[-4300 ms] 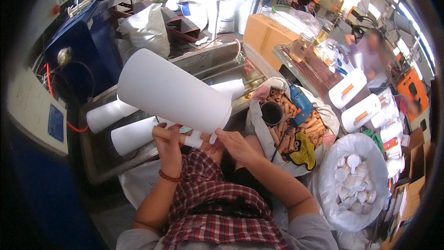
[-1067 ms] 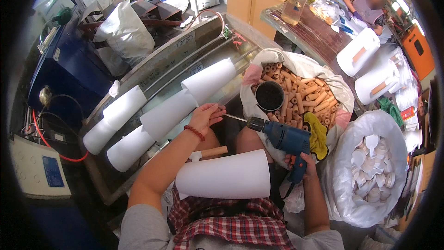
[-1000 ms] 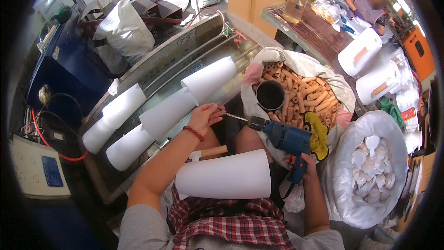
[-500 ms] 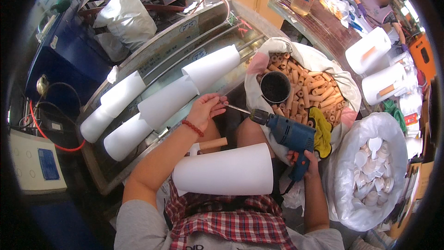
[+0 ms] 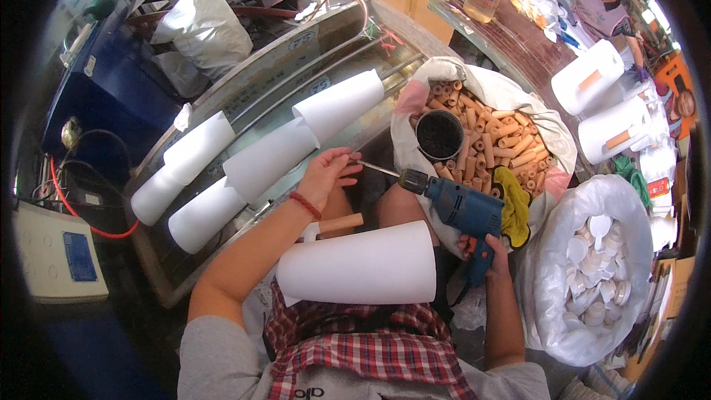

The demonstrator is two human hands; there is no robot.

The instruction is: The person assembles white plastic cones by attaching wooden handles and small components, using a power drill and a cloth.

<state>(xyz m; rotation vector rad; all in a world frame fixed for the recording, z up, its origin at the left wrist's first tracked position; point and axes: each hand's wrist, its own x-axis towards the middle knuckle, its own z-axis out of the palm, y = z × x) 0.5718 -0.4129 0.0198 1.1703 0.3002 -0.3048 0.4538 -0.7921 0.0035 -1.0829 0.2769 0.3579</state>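
Observation:
My right hand (image 5: 489, 252) is wrapped round the grip of a blue electric drill (image 5: 465, 206), whose long bit points left. At the bit's tip, the thumb and fingertips of my left hand (image 5: 331, 172) come together in a pinch. Whatever they hold there is too small to make out. Across my lap lies a white tapered cylinder (image 5: 359, 263), its wide end to the right. Just beyond it sticks out a tan handle (image 5: 342, 223) on a white stem.
Nested white cylinders (image 5: 270, 161) lie in a long trough (image 5: 292, 55) ahead. A cloth sack (image 5: 552, 104) holds tan tubes, a black-filled cup (image 5: 440, 136) and a yellow-green glove (image 5: 511, 207). White handled parts fill a lined bin (image 5: 548, 304) at right. A person (image 5: 603, 11) works at far right.
My left hand's fingertips have shifted slightly at the bit's tip. The drill stays almost in place. The person at far right has moved their arms.

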